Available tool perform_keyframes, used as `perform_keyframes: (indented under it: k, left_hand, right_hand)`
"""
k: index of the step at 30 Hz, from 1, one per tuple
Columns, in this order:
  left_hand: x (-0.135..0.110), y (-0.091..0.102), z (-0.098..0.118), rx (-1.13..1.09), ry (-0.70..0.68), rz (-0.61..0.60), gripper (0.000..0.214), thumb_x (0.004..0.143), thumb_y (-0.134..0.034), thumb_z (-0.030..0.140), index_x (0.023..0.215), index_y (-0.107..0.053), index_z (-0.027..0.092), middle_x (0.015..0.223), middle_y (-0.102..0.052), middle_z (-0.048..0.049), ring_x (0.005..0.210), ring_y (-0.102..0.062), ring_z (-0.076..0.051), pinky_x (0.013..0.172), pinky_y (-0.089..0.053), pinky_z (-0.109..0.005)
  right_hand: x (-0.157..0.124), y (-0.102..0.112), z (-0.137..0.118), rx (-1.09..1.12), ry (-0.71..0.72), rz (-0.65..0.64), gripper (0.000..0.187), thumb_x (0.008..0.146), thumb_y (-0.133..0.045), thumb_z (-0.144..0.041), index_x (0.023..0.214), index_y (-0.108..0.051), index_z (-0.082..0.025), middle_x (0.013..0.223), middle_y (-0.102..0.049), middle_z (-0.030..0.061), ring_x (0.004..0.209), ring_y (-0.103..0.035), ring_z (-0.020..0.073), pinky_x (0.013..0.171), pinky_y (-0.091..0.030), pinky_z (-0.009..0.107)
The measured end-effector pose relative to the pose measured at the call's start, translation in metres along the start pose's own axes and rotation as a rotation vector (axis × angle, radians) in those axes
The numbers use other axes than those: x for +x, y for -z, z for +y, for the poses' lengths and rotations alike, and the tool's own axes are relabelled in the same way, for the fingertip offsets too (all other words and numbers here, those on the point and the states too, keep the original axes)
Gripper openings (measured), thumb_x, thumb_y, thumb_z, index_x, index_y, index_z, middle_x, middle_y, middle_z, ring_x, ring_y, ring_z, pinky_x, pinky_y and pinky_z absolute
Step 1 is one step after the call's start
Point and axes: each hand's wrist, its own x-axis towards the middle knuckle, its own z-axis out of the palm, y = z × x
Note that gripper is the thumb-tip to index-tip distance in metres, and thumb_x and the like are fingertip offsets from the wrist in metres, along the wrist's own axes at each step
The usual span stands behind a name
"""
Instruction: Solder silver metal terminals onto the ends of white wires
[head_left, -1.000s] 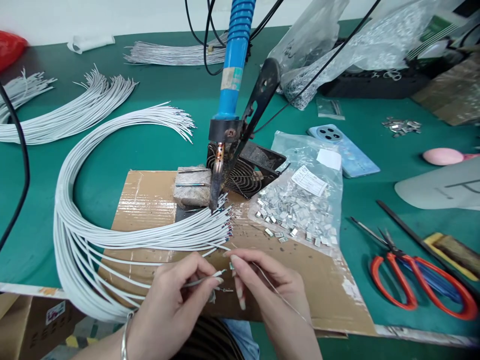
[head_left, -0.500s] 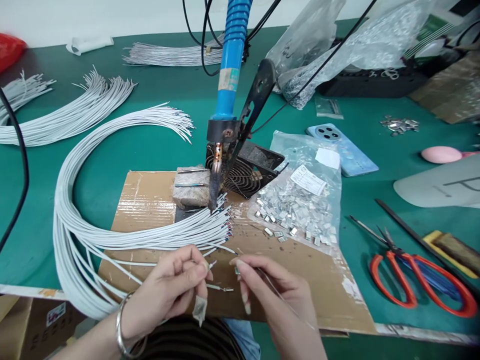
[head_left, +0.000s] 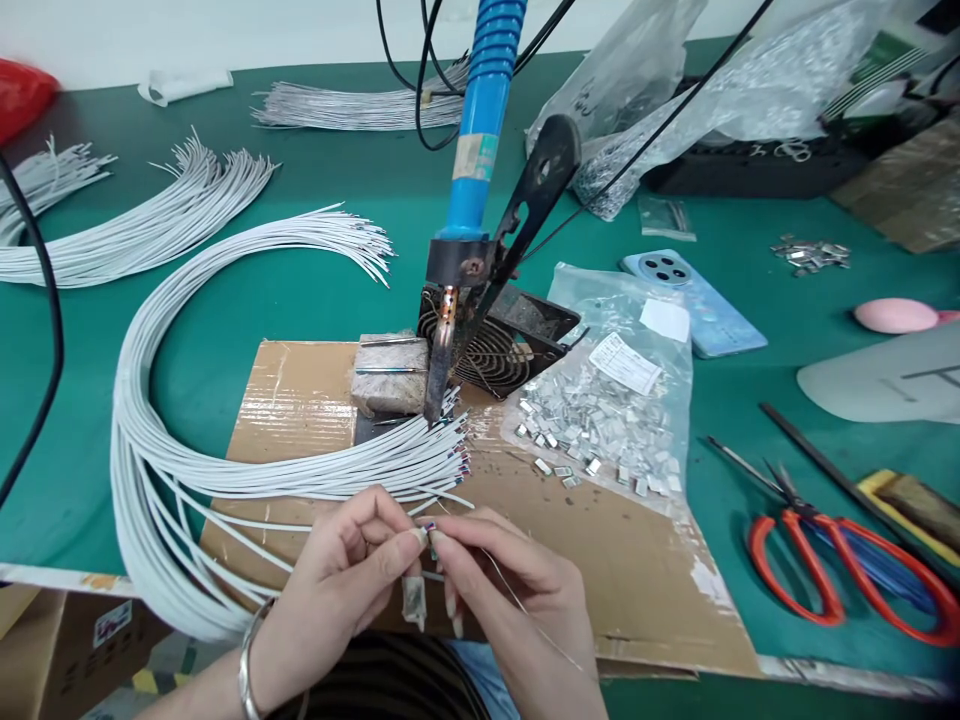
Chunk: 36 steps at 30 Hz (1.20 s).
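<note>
Green surface (head_left: 202,340) below, and the hands have drawn together since a moment ago: left hand (head_left: 337,570) pinching a white wire (head_left: 429,530), right hand (head_left: 517,600) pinching a thin wire (head_left: 525,622).

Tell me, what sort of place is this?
Probably a small electronics or cable-assembly workshop: there's a blue-handled soldering iron, bundles of white wires with coloured tips, and a plastic bag of small metal parts on a green-topped workbench.

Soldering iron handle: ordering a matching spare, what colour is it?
The soldering iron handle is blue, best seen in the head view.
</note>
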Motion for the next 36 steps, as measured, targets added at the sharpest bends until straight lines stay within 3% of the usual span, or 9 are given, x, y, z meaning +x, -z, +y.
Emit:
perform_keyframes:
  k: [5, 11, 16, 23, 30, 32, 36]
  left_hand:
    - [0.000, 0.001, -0.003, 0.030, -0.001, -0.002, 0.040, 0.088, -0.074, 0.051, 0.078, -0.055, 0.017, 0.056, -0.046, 0.0094, 0.041, -0.025, -0.002, 0.038, -0.013, -0.017]
    - [0.000, 0.003, -0.002, -0.009, -0.015, -0.071, 0.038, 0.089, -0.074, 0.048, 0.077, -0.054, 0.017, 0.056, -0.046, 0.0090, 0.043, -0.022, -0.003, 0.041, -0.014, -0.019]
    - [0.000, 0.005, -0.001, 0.045, -0.043, -0.065, 0.040, 0.086, -0.077, 0.048, 0.074, -0.055, 0.016, 0.058, -0.048, 0.0062, 0.052, -0.031, -0.007, 0.049, -0.021, -0.020]
    - [-0.001, 0.009, -0.001, 0.104, -0.032, -0.078, 0.040, 0.084, -0.078, 0.049, 0.074, -0.057, 0.016, 0.059, -0.044, 0.0070, 0.053, -0.030, -0.008, 0.049, -0.022, -0.021]
    - [-0.001, 0.012, 0.001, 0.194, -0.047, -0.096, 0.036, 0.087, -0.075, 0.047, 0.077, -0.058, 0.017, 0.063, -0.046, 0.0056, 0.056, -0.033, -0.009, 0.052, -0.026, -0.023]
    - [-0.003, 0.012, 0.003, 0.231, -0.042, -0.100, 0.036, 0.088, -0.073, 0.049, 0.077, -0.059, 0.017, 0.064, -0.047, 0.0043, 0.057, -0.034, -0.010, 0.052, -0.025, -0.024]
    - [-0.007, 0.014, 0.007, 0.293, -0.023, -0.103, 0.035, 0.088, -0.071, 0.049, 0.077, -0.063, 0.017, 0.064, -0.043, 0.0041, 0.058, -0.032, -0.011, 0.052, -0.022, -0.026]
  right_hand:
    - [-0.004, -0.006, -0.004, -0.017, 0.006, 0.100, 0.007, 0.082, -0.080, -0.025, 0.085, -0.086, -0.026, 0.066, -0.060, -0.0018, 0.053, -0.052, 0.0072, 0.047, -0.039, 0.018]
    - [-0.002, -0.001, 0.002, 0.107, -0.077, 0.018, 0.007, 0.080, -0.082, -0.034, 0.080, -0.085, -0.027, 0.068, -0.062, -0.0021, 0.044, -0.052, 0.0047, 0.042, -0.040, 0.016]
    - [-0.003, -0.001, -0.003, 0.103, -0.080, 0.008, 0.007, 0.081, -0.081, -0.031, 0.082, -0.086, -0.026, 0.066, -0.059, -0.0018, 0.046, -0.052, 0.0045, 0.044, -0.039, 0.016]
    - [-0.006, 0.004, -0.015, -0.150, 0.118, 0.004, 0.013, 0.083, -0.077, -0.022, 0.087, -0.087, -0.030, 0.064, -0.067, 0.0008, 0.050, -0.055, 0.0091, 0.047, -0.041, 0.021]
    - [-0.006, 0.007, -0.014, 0.016, -0.081, -0.049, 0.006, 0.080, -0.080, -0.028, 0.081, -0.086, -0.027, 0.063, -0.059, -0.0013, 0.045, -0.053, 0.0078, 0.043, -0.041, 0.020]
    - [-0.008, 0.009, -0.015, -0.074, -0.026, -0.062, 0.007, 0.082, -0.079, -0.027, 0.082, -0.086, -0.027, 0.064, -0.062, -0.0001, 0.048, -0.055, 0.0094, 0.045, -0.042, 0.021]
    - [-0.009, 0.020, -0.024, -0.413, 0.224, -0.158, 0.011, 0.090, -0.071, -0.022, 0.088, -0.082, -0.024, 0.072, -0.069, 0.0039, 0.059, -0.061, 0.0148, 0.052, -0.046, 0.024]
